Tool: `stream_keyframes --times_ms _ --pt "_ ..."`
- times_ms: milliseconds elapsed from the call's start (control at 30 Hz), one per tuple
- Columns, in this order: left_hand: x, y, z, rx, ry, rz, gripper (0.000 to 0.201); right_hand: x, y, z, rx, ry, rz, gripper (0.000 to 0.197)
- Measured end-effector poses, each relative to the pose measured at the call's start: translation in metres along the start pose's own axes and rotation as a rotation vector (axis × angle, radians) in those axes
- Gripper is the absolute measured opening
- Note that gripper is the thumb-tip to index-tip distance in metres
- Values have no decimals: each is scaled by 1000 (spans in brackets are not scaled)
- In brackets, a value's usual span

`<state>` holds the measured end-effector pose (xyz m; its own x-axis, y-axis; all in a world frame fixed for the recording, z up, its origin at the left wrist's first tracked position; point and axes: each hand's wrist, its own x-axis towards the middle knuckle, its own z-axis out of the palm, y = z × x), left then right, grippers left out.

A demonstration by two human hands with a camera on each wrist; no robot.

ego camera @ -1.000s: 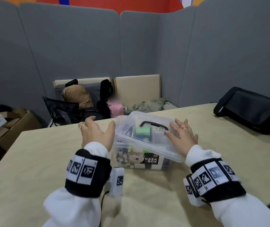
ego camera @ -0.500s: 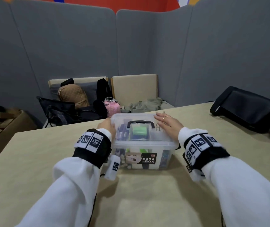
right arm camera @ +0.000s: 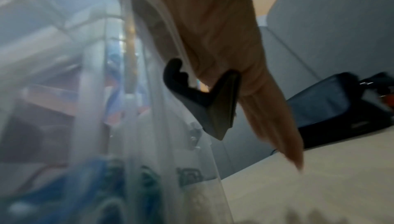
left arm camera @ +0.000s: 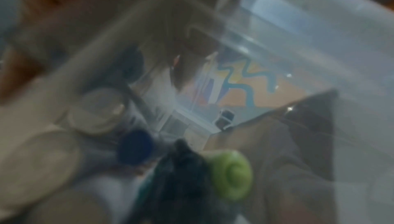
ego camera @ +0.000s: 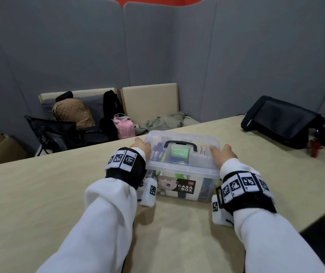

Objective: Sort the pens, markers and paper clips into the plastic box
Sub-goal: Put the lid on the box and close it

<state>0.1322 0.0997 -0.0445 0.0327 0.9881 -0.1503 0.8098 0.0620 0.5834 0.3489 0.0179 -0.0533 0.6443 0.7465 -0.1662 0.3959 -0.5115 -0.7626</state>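
Observation:
A clear plastic box [ego camera: 181,171] stands on the beige table [ego camera: 39,194] with its lid [ego camera: 207,154] on and its black handle [ego camera: 179,144] lying flat. Pens and markers [ego camera: 157,153] and a green item [ego camera: 178,152] show through the lid. My left hand [ego camera: 142,146] rests against the box's left end, thumb at the lid corner. My right hand [ego camera: 222,152] rests on the right end. In the right wrist view its fingers [right arm camera: 266,109] run straight down beside a black latch [right arm camera: 211,103] that stands out from the box wall [right arm camera: 149,143]. The blurred left wrist view shows a green cap [left arm camera: 232,175] and a blue cap [left arm camera: 135,146] inside.
A black bag [ego camera: 281,121] lies at the table's far right, with a small red object [ego camera: 315,148] beside it. Behind the table, chairs hold a tan bag [ego camera: 75,113], a pink bag [ego camera: 124,127] and dark bags. Grey partition panels enclose the space.
The lid, tilted a second ago, now sits flat on the box. Both hands have slid from the lid's top to the box's two ends.

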Motion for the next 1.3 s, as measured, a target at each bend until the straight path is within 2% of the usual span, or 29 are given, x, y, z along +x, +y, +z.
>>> stream_keyframes --times_ms 67,133,233,300,433,567,667,833,900,967,1033,1100,1167,1300 --pt "0 3 5 2 -12 -31 58 0 3 -6 -32 -13 70 68" --pt "-1 5 8 -14 12 -37 62 -1 7 -10 -70 34 76 69" --pt "-1 10 10 9 122 5 56 -7 10 -12 -98 192 41 57" --pt "-3 15 10 59 177 31 52 -15 8 -15 -186 233 25 49" --pt "-3 21 12 113 220 31 46 -28 6 -8 -270 205 43 43" --pt "5 11 17 32 218 78 38 -40 10 2 -120 220 59 39" --pt "10 7 17 -35 227 122 31 -42 4 -1 -215 228 42 32" --pt "9 17 14 230 210 135 29 -45 -11 -6 -439 181 9 22" --pt "7 18 13 282 194 148 33 -44 -13 -5 -435 181 -6 28" --pt "4 16 15 269 164 183 43 -48 -13 0 -395 166 -19 52" --pt "0 11 20 271 106 273 59 -57 -14 11 -509 119 -62 77" --pt "-2 8 22 334 77 382 64 -61 -17 21 -686 107 -135 82" --pt "0 5 21 388 71 457 61 -63 -20 28 -731 105 -177 81" --pt "4 0 20 391 46 495 56 -63 -18 30 -744 130 -203 78"
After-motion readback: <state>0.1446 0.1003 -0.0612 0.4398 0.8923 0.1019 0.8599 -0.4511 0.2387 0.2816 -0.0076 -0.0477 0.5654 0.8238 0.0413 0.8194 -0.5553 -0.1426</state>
